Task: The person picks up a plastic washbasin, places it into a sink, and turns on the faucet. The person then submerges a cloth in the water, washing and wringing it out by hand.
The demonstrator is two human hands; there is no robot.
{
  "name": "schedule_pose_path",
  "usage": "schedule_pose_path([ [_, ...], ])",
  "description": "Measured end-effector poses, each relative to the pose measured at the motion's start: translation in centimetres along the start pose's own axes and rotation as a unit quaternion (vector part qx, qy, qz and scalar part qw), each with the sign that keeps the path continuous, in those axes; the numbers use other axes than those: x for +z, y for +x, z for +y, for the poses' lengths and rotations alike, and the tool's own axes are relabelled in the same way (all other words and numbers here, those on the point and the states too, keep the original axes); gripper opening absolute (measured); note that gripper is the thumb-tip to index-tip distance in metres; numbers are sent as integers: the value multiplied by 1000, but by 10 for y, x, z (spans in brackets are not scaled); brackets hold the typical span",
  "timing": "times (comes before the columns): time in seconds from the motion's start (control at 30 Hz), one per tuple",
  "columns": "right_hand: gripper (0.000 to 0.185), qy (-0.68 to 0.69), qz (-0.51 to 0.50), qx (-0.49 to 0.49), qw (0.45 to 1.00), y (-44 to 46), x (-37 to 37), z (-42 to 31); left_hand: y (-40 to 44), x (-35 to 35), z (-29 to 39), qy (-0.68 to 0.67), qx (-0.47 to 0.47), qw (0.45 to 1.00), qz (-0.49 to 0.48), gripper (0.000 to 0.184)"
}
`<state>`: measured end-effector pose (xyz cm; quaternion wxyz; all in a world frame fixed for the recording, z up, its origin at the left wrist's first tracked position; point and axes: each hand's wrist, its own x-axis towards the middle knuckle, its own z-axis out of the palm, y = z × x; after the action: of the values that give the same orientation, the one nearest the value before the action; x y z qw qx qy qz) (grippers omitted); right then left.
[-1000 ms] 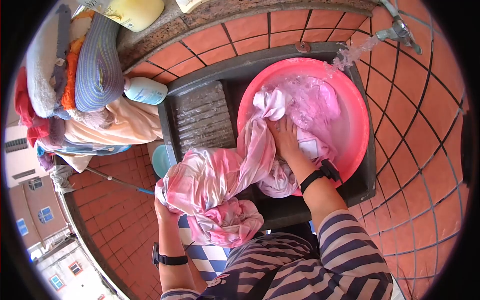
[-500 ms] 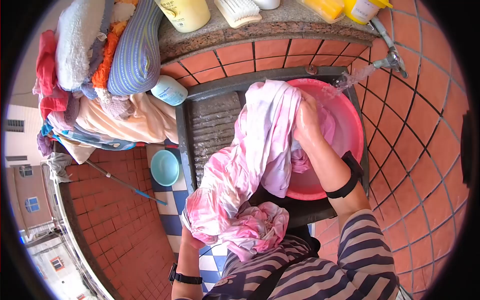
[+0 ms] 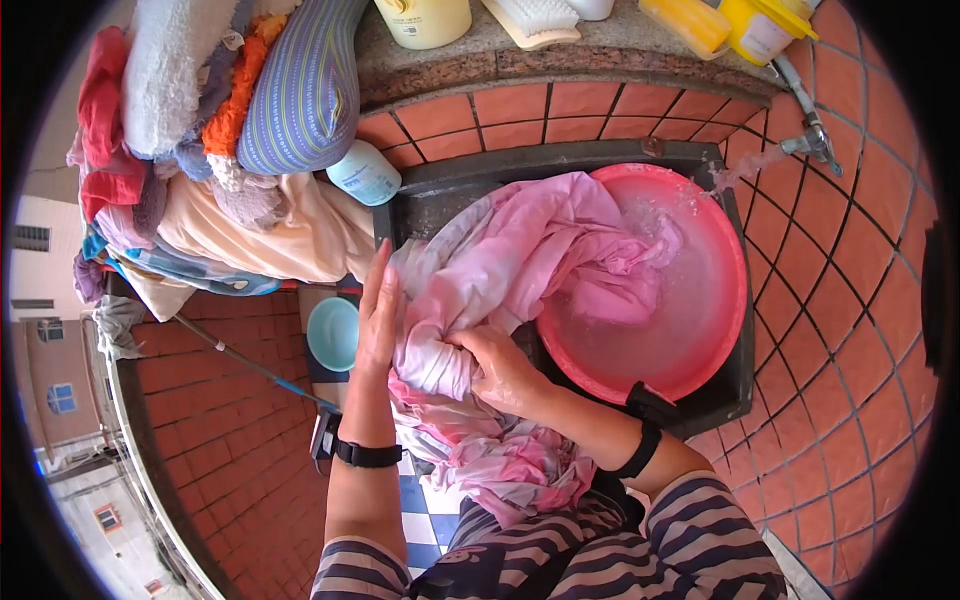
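A long wet pink-and-white cloth [image 3: 470,275] stretches from the pink basin [image 3: 738,300] across the washboard sink [image 3: 735,395] to a bunched heap against my striped shirt. Its far end lies in cloudy water inside the basin. My right hand [image 3: 497,372] grips a fold of the cloth near the sink's front left, thumb on top. Beside that fold on the left, my left hand [image 3: 378,318] is open, its fingers stretched out and pointing away from me along the cloth's edge. The cloth covers most of the sink's ridged washboard.
Water runs from a tap [image 3: 815,143] at the right into the basin. A ledge behind holds a yellowish bottle [image 3: 428,20], a scrub brush [image 3: 535,18] and yellow containers [image 3: 765,30]. Piled laundry [image 3: 265,225] and a blue-white bottle [image 3: 364,175] stand left; a light-blue bowl [image 3: 333,333] lies below.
My right hand has moved from the basin toward me and left, onto a nearer fold. My left hand has come up from under the bunched cloth and opened. More cloth now lies in the basin.
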<state>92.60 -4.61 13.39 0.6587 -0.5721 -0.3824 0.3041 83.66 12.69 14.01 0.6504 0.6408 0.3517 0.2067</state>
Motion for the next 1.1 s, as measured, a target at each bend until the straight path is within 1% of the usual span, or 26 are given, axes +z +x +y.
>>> schedule_pose_path([
  [0.03, 45, -123, -119, 31, 985, 1, -19, -3, 7, 4, -19, 222, 9, 975, 7, 68],
  [0.07, 49, -241, -233, 59, 940, 7, -38, -8, 14, 8, -43, 434, 17, 901, 11, 70],
  [0.1, 47, -244, -271, 80, 928, 22, -55, -25, 23, 12, -68, 406, 52, 912, 40, 75],
  [0.13, 45, -246, -310, 102, 913, 40, -72, -35, 26, 18, -68, 373, 84, 923, 52, 66],
  [0.2, 52, -20, -345, 166, 924, 76, -111, -21, 30, 14, -61, 323, 53, 945, 1, 55],
  [0.23, 52, -21, -353, 165, 921, 96, -111, -4, 29, 12, -60, 322, 51, 945, 10, 55],
  [0.3, 60, -211, -140, 64, 965, 125, -97, 53, 20, 8, -57, 324, 84, 941, -46, 47],
  [0.33, 65, -299, -26, 11, 954, 128, -86, 71, 4, 9, -45, 322, 79, 942, -41, 47],
  [0.37, 65, -508, -53, -17, 859, 99, -62, 74, -16, 12, -25, 351, 71, 931, -68, 45],
  [0.4, 61, -457, -22, -46, 888, 79, -50, 79, -36, 13, -11, 378, 61, 919, -97, 43],
  [0.47, 53, -324, 27, -64, 944, 23, -37, 44, -96, 13, -11, 359, 156, 918, -69, 41],
  [0.53, 59, -280, 46, -65, 957, -30, -29, 15, -155, 37, 9, 376, 141, 916, -11, 43],
  [0.6, 53, -291, 117, -81, 946, -65, -6, 27, -171, 55, -18, 385, 187, 900, 81, 44],
  [0.63, 49, -334, 71, -94, 935, -49, -7, 55, -151, 55, -54, 353, 239, 895, 128, 40],
  [0.67, 44, -375, 23, -106, 921, -21, -12, 78, -106, 53, -58, 399, 219, 884, 108, 35],
  [0.7, 36, -367, 5, -65, 928, 34, -18, 96, -46, 58, -61, 458, 152, 866, 129, 35],
  [0.73, 35, -416, 18, -14, 909, 78, -17, 109, 14, 53, -50, 429, 53, 894, 122, 35],
  [0.77, 35, -431, -28, 68, 899, 114, -21, 112, 67, 41, -48, 426, -92, 893, 111, 36],
  [0.8, 36, -447, -71, 143, 880, 137, -26, 108, 99, 37, -43, 455, -103, 878, 104, 38],
  [0.83, 36, -453, -61, 132, 880, 140, -26, 103, 103, 31, -46, 453, -88, 881, 107, 38],
  [0.9, 34, -408, 36, 58, 910, 108, -21, 98, 81, 28, -66, 470, 15, 881, 52, 39],
  [0.93, 27, -376, 72, 6, 924, 78, -21, 91, 37, 37, -48, 361, 71, 929, 35, 38],
  [0.97, 21, -354, 70, -61, 930, 43, -22, 66, -11, 46, -24, 349, 119, 929, 16, 36],
  [1.03, 20, -345, 47, -78, 934, -34, -27, 32, -109, 58, -19, 392, 167, 904, 24, 38],
  [1.07, 20, -323, 40, -71, 943, -54, -28, 25, -150, 64, -42, 391, 206, 894, 73, 34],
  [1.1, 20, -326, 21, -90, 941, -60, -29, 44, -156, 75, -44, 436, 260, 857, 87, 27],
])
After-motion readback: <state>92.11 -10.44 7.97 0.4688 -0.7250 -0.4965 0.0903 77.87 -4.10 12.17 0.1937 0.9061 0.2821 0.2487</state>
